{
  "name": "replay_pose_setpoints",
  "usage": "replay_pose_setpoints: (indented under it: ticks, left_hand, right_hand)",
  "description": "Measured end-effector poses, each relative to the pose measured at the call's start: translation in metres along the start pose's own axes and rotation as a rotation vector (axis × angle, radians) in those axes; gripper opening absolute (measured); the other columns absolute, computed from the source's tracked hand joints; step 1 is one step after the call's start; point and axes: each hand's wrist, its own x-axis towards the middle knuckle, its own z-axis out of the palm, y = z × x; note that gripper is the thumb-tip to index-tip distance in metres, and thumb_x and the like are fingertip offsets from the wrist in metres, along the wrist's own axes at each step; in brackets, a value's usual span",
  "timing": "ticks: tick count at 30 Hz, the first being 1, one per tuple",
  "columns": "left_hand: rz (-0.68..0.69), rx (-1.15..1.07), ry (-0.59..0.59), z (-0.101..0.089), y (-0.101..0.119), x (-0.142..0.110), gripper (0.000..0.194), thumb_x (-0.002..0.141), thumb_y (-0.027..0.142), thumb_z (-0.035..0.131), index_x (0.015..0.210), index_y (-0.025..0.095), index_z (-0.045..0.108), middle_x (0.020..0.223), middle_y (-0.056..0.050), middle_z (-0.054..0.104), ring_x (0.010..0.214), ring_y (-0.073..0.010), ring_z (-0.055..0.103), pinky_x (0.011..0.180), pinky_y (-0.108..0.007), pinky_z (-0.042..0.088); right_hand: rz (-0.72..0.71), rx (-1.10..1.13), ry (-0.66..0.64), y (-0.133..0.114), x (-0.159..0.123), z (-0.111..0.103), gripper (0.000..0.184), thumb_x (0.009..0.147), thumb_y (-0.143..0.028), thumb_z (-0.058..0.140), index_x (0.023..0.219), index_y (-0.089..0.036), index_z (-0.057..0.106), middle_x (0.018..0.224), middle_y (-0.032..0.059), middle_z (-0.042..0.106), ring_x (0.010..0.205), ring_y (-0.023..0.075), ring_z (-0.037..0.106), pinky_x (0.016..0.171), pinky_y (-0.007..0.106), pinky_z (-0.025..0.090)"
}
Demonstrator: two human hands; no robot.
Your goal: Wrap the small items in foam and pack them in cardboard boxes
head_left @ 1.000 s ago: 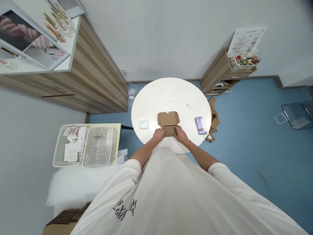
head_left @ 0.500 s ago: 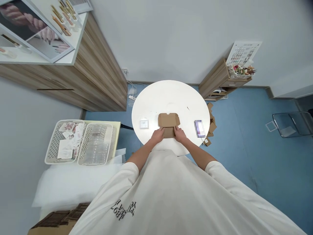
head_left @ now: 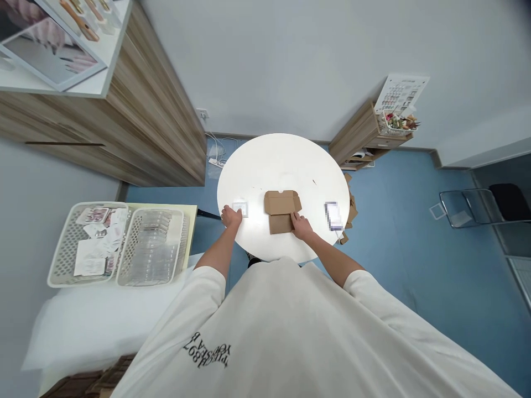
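A brown cardboard mailer box (head_left: 281, 205) lies in the middle of the round white table, its flap folded back away from me. My right hand (head_left: 302, 225) grips the box's right side near the front, fingertips over the edge. To the left of the box is a small flat clear case (head_left: 243, 208) with a pale insert. My left hand (head_left: 231, 216) is at that case's left side, with its thumb by the near edge and the fingers spread; whether it touches the case is hard to tell.
A phone-like object (head_left: 333, 215), blurred out, lies on the right of the table (head_left: 286, 155). White baskets of cards (head_left: 93, 237) and clear plastic cases (head_left: 153, 249) stand to my left. Flattened cardboard (head_left: 352, 210) is on the floor to the right of the table.
My left hand has left the cardboard box and moved left to the clear case. My right hand stays at the box's right side. The view has shifted slightly.
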Motion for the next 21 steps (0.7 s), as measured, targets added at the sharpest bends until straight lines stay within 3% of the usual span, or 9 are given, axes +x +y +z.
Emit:
replay_pose_setpoints:
  ticks: [5, 9, 16, 18, 21]
  left_hand:
    - [-0.1, -0.056, -0.046, 0.005, 0.004, 0.011, 0.053, 0.08, 0.035, 0.074, 0.124, 0.019, 0.048, 0.136, -0.02, 0.056, 0.13, -0.0402, 0.052, 0.105, -0.056, 0.042]
    - [-0.09, -0.065, -0.127, 0.0, 0.003, 0.016, 0.047, 0.078, 0.037, 0.076, 0.115, 0.02, 0.053, 0.135, -0.019, 0.054, 0.124, -0.0361, 0.058, 0.1, -0.048, 0.047]
    - [0.164, -0.235, -0.086, -0.005, 0.007, -0.001, 0.021, 0.091, 0.027, 0.058, 0.111, 0.022, 0.057, 0.116, -0.008, 0.067, 0.108, -0.0228, 0.065, 0.093, -0.034, 0.051]
    - [0.293, -0.282, -0.133, -0.006, 0.016, -0.009, 0.022, 0.091, 0.026, 0.057, 0.112, 0.022, 0.059, 0.115, -0.006, 0.069, 0.106, -0.0203, 0.066, 0.093, -0.032, 0.051]
    - [0.51, -0.273, -0.306, -0.004, 0.033, -0.027, 0.025, 0.089, 0.025, 0.057, 0.113, 0.021, 0.063, 0.114, -0.005, 0.071, 0.104, -0.0184, 0.067, 0.092, -0.031, 0.053]
  right_hand:
    - [0.03, 0.021, -0.004, -0.004, 0.0, 0.001, 0.092, 0.088, -0.025, 0.064, 0.162, -0.022, 0.008, 0.16, 0.0171, 0.028, 0.119, 0.0323, 0.049, 0.097, 0.039, 0.043]
    - [0.047, 0.034, 0.008, -0.006, 0.0, 0.002, 0.096, 0.087, -0.025, 0.065, 0.162, -0.022, 0.005, 0.159, 0.0168, 0.029, 0.117, 0.0318, 0.05, 0.096, 0.038, 0.043]
    - [0.027, 0.08, 0.049, -0.001, -0.005, 0.001, 0.104, 0.087, -0.023, 0.064, 0.163, -0.029, -0.006, 0.156, 0.0134, 0.036, 0.115, 0.029, 0.053, 0.093, 0.035, 0.042]
    - [0.02, 0.099, 0.069, 0.002, -0.007, 0.003, 0.106, 0.086, -0.024, 0.064, 0.163, -0.029, -0.009, 0.156, 0.0132, 0.037, 0.114, 0.0285, 0.053, 0.092, 0.035, 0.042]
    - [0.011, 0.141, 0.103, 0.006, -0.01, 0.006, 0.109, 0.086, -0.027, 0.065, 0.162, -0.028, -0.013, 0.155, 0.0137, 0.038, 0.113, 0.0281, 0.054, 0.092, 0.034, 0.041]
